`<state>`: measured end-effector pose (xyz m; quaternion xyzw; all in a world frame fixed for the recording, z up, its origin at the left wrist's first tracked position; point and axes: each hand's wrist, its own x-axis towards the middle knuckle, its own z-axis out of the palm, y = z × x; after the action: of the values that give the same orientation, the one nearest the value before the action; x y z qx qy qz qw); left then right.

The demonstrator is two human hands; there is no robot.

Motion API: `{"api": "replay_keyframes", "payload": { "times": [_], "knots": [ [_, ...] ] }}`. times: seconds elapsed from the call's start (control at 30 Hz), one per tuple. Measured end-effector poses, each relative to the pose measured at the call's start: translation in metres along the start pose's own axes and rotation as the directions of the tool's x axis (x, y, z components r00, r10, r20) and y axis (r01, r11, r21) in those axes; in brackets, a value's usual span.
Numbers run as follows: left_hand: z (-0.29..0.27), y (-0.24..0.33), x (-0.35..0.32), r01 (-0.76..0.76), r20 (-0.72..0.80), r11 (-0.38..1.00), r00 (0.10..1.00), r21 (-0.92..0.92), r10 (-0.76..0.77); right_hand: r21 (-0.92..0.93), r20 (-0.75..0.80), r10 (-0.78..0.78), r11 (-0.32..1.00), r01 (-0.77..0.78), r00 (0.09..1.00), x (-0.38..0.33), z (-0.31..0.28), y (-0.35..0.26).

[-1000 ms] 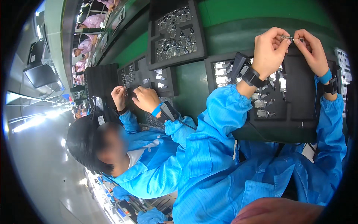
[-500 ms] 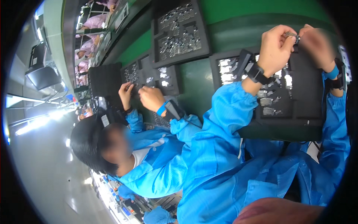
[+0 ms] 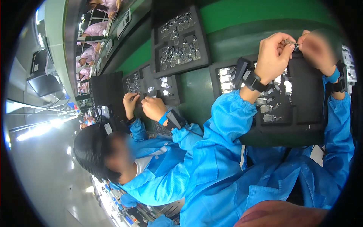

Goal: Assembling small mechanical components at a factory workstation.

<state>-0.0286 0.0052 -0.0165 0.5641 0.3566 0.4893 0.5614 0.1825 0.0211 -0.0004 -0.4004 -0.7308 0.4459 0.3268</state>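
Both hands, left (image 3: 273, 53) and right (image 3: 317, 49), pinch one small metal part (image 3: 293, 45) between fingertips, raised above the black tray (image 3: 302, 109), apparently for close viewing.

An electronics assembly line in a factory. A long green bench (image 3: 227, 22) runs off into the distance, set with black trays (image 3: 181, 38) whose compartments hold small metal parts (image 3: 177, 49). The workers wear matching blue smocks (image 3: 211, 159) with wrist straps (image 3: 253, 81), and the co-worker (image 3: 113, 151) seated alongside also has a dark cap. Farther down the line sit more people, in pink smocks (image 3: 92, 28). A monitor (image 3: 41, 77) hangs overhead, and strip lights reflect off the smooth floor (image 3: 41, 178).
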Motion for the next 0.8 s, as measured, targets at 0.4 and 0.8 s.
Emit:
{"api": "replay_keyframes", "payload": {
  "times": [0.4,0.8],
  "knots": [
    [-0.005,-0.001,0.002,0.001,0.006,1.000,1.000,0.027,-0.001,0.013,0.002,-0.025,1.000,0.025,1.000,0.002,0.004,0.006],
    [-0.006,-0.004,0.003,-0.018,-0.100,0.996,0.995,-0.087,0.009,-0.117,-0.215,0.004,0.993,-0.029,0.977,0.004,-0.012,0.019]
  ]
}}
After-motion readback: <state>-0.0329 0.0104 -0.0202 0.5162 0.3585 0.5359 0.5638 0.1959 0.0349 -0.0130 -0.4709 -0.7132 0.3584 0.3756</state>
